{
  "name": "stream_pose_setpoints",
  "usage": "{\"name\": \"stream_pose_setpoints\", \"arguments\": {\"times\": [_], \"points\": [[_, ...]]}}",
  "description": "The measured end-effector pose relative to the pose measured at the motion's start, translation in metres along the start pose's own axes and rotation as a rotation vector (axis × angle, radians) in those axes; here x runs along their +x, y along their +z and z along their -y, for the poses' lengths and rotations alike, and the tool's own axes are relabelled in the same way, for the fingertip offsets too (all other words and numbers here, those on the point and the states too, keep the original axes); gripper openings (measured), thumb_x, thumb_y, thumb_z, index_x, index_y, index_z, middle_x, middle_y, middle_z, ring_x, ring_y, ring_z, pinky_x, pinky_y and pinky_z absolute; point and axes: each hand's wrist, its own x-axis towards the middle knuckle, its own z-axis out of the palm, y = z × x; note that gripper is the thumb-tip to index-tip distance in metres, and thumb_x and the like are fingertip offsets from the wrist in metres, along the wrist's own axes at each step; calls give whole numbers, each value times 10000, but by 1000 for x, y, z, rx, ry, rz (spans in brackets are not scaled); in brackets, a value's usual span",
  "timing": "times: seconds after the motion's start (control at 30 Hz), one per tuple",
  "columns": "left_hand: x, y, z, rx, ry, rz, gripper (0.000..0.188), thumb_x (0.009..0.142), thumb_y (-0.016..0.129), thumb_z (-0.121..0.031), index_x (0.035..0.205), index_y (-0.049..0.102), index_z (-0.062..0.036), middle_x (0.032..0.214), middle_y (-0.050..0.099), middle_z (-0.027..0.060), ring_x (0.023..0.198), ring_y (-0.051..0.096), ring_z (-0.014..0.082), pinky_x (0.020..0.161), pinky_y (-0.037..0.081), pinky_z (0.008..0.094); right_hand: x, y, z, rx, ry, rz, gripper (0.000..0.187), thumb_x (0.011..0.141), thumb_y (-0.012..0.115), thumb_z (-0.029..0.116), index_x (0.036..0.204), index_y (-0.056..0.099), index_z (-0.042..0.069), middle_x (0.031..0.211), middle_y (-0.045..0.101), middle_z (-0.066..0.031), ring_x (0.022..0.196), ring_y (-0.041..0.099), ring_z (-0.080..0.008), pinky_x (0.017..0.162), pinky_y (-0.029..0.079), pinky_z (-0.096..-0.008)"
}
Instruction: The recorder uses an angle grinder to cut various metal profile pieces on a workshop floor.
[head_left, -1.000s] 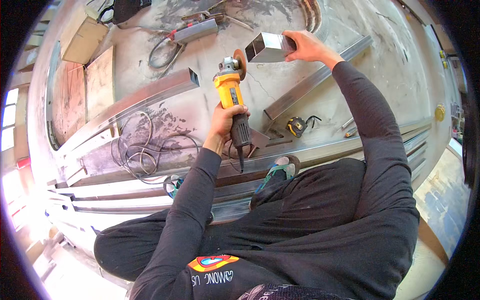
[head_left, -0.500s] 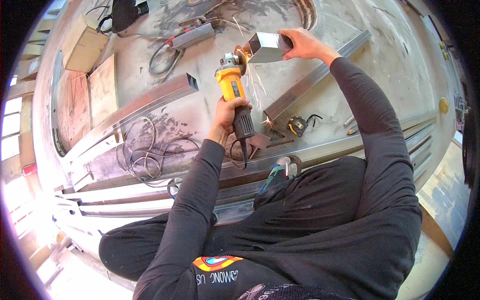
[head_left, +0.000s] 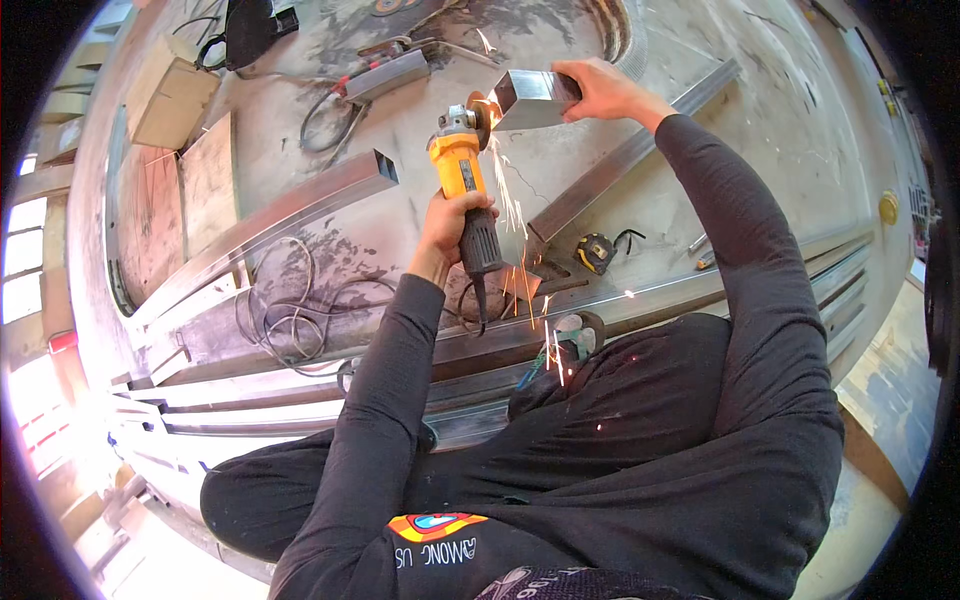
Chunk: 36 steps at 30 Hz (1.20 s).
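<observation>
My left hand is wrapped round the body of a yellow and black angle grinder, its head pointing away from me. The grinder's disc meets the near left end of a short square steel tube, and bright sparks fall from the contact toward my foot. My right hand grips the tube's right end, fingers on top and thumb below, holding it above the floor.
A long square tube lies to the left, another steel bar to the right. Nearby are a tape measure, a looped cable, a wooden block and a clamp-like tool with a grey bar. Long steel profiles run before my legs.
The grinder and the short tube have shifted slightly left, the tube also a little nearer. The spark stream is heavier and now reaches down to my shoe and trouser leg.
</observation>
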Motion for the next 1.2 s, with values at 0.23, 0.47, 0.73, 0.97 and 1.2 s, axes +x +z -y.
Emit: {"name": "stream_pose_setpoints", "arguments": {"times": [0.23,0.47,0.73,0.97,1.2], "points": [[-13,-18,6,-61,-66,-34,326,772,711,-39,1045,545,28,814,639,101,674,682,222,610,585,343,-1,3,-1,32,-27,-37,516,623,848,177,1028,577,5,884,663,-189,845,641,-386,756,494,-442],[-54,-12,1,3,-75,0,327,768,737,-86,1027,577,33,830,660,95,701,694,213,664,600,337,2,5,-3,1,-29,-38,539,624,848,187,1064,594,7,872,661,-191,825,653,-375,744,502,-437],[-54,-4,0,37,-63,0,366,756,739,-58,1060,554,29,853,647,97,713,689,219,670,595,343,3,5,1,-23,-43,-59,504,606,829,203,1014,606,8,849,676,-188,799,664,-373,715,508,-443],[-38,-4,-2,-16,-76,3,437,743,737,-16,1118,517,28,867,631,99,698,685,231,647,593,353,0,7,-7,-16,-61,-121,494,617,821,224,1009,608,10,876,683,-177,845,674,-348,737,512,-440],[-43,1,8,65,-52,0,305,770,735,-93,1007,581,22,819,648,92,702,692,213,642,591,340,0,4,-14,-13,-23,-60,509,609,830,223,1017,612,11,871,688,-170,843,683,-352,754,512,-453]]}}
